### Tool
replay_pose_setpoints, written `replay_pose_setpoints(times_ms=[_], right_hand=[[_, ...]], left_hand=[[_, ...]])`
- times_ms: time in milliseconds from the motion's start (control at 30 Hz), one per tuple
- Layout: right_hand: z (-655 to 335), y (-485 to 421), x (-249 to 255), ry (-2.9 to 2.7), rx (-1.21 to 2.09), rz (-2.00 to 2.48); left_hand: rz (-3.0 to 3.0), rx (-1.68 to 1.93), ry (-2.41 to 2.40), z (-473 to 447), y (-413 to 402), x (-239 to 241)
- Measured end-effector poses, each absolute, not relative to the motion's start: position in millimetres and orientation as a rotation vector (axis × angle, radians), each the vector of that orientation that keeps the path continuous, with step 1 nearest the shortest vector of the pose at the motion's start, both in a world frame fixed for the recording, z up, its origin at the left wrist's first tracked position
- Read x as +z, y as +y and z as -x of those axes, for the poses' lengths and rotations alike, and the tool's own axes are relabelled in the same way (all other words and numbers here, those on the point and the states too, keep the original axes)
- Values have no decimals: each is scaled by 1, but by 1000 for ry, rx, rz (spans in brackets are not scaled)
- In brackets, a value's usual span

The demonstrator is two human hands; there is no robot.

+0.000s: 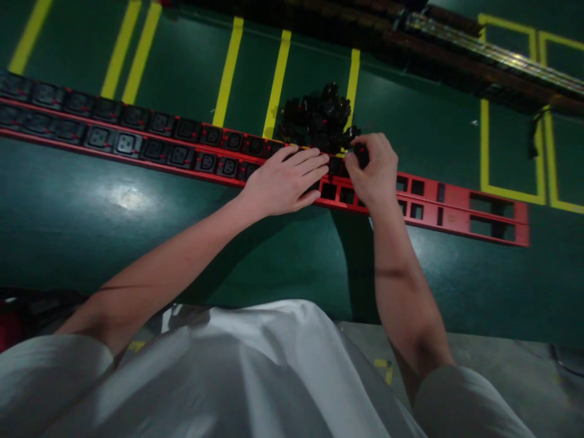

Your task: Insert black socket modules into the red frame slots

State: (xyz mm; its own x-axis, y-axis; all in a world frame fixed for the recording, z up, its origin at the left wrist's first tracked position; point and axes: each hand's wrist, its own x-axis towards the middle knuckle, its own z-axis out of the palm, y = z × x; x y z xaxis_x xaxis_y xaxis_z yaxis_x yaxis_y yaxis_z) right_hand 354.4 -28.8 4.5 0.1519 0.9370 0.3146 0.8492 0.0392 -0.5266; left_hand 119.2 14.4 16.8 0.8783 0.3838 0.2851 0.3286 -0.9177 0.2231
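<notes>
A long red metal strip (460,201) with two rows of square cutouts lies across the bench. Black power sockets (126,143) fill its left part, while the cutouts toward the right end are bare. My left hand (285,180) rests flat on the strip near the last filled cutouts, fingers stretched out to the right. Just right of it, my right hand (376,167) pinches a black socket (362,154) between thumb and fingers, above the upper row. Behind both hands sits a loose heap of black sockets (314,115).
The green bench top (283,249) carries yellow tape lines (229,70) behind the strip. Along the back runs a dark rail (456,55) with a shiny bar. A small black piece (533,137) lies at the right.
</notes>
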Motion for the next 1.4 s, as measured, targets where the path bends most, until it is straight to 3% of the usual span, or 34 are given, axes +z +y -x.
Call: replay_pose_setpoints(times_ms=[1400], right_hand=[[-353, -29, 5, -1689, 196, 1819]], left_hand=[[-2860, 469, 559, -119, 14, 19]])
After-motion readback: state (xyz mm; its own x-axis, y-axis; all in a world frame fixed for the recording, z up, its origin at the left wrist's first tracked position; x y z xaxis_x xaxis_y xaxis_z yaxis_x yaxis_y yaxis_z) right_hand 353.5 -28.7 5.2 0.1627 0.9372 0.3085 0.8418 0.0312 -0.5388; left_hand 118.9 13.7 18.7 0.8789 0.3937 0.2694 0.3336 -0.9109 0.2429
